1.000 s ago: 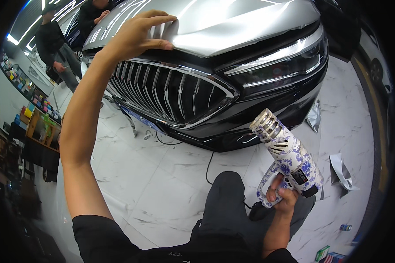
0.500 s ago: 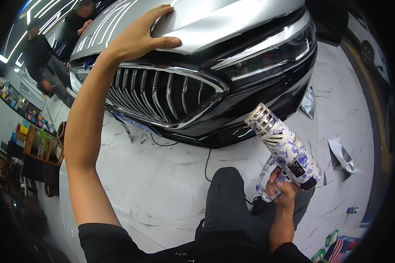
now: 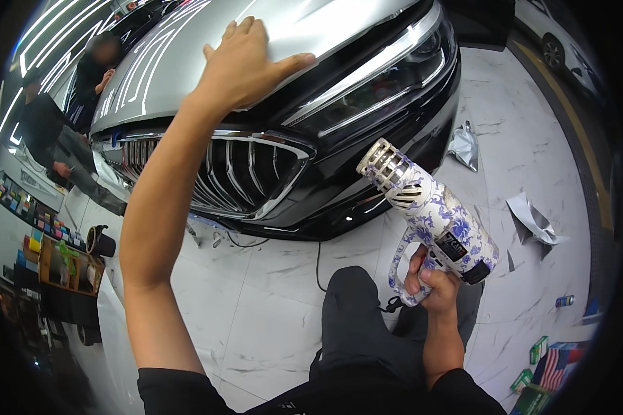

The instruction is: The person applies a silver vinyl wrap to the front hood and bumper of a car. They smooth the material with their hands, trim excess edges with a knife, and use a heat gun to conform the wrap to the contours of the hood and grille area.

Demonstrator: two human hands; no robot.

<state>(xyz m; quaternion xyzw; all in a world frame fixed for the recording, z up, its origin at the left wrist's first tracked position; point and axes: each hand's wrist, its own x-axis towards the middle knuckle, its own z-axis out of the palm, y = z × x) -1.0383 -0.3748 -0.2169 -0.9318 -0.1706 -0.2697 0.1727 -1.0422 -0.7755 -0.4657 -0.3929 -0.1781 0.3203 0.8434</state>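
Observation:
My left hand lies with spread fingers on the front edge of a car's silver hood, its thumb pointing toward the headlight. Below it is the chrome-slatted grille, partly hidden by my forearm. My right hand is wrapped round the handle of a heat gun with a white and blue floral pattern. The gun's metal nozzle points up and left toward the black bumper, apart from it. A dark cord hangs by the handle.
Crumpled silver sheets lie on the white marbled floor at right, with a small can and boxes nearer. Two people stand far left. A shelf of bottles and a dark bucket are at left.
The view has turned to the right, so the car sits further left. My left hand has shifted along the hood edge toward the headlight. The heat gun stays in my right hand.

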